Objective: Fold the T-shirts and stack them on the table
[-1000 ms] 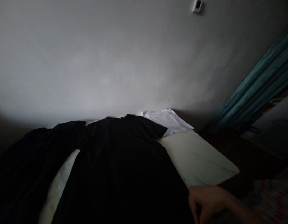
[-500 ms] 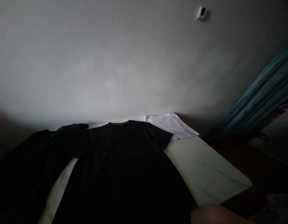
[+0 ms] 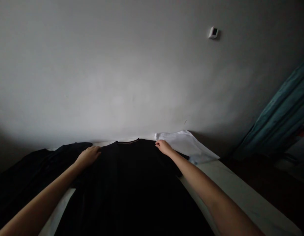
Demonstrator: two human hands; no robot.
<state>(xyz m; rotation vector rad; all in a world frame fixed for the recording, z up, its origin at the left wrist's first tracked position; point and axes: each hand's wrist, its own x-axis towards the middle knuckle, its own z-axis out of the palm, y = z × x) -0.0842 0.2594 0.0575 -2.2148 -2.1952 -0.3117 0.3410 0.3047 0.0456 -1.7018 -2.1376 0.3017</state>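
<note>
At the far edge of a white, grey-veined counter (image 3: 242, 190), a black short-sleeved T-shirt (image 3: 132, 186) lies spread flat, its thin ribbed collar (image 3: 127, 142) at twelve o'clock. Both bare forearms reach in from the bottom corners. The left grip (image 3: 89, 156) rests at eleven o'clock on the shirt's shoulder beside the collar, its fingers curved down onto the black cloth; whether they pinch it, I cannot tell. The right grip (image 3: 164, 147) sits at one o'clock on the opposite shoulder, half-closed with its fingertips on the cloth, and here too I cannot tell if it holds any. Just beyond it, a white cloth (image 3: 188, 144) pokes out from under the shirt. A long dark garment (image 3: 26, 186) sprawls toward nine o'clock, merging with the shirt's left side in shadow. A teal curtain (image 3: 277, 111) hangs at two o'clock.
</note>
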